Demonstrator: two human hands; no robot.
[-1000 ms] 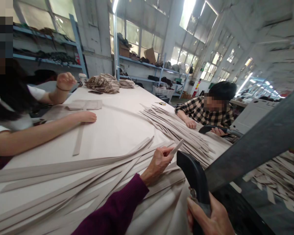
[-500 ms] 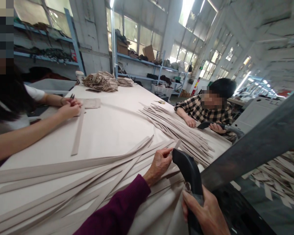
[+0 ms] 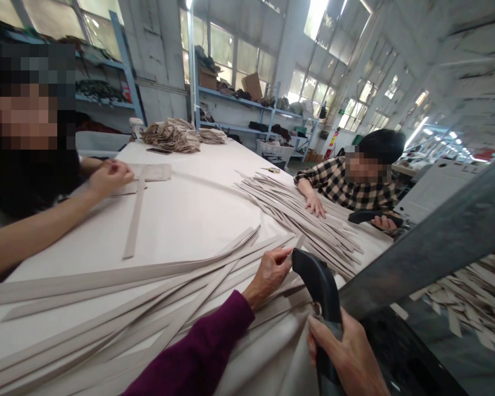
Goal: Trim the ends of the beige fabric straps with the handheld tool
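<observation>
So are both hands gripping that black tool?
No, the right hand grips the tool, while the left hand pinches a pale strip near its tip.

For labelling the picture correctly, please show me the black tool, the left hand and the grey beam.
Black tool (image 3: 324, 279), head view: its curved upper part.
Left hand (image 3: 266, 275), head view: back of the hand.
Grey beam (image 3: 429, 250), head view: middle of its broad face.

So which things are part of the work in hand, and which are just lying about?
In use:
- left hand: pale strip
- right hand: black curved tool
- nearby loose strips

Lying about:
- dark flat object
- cardboard box
</observation>
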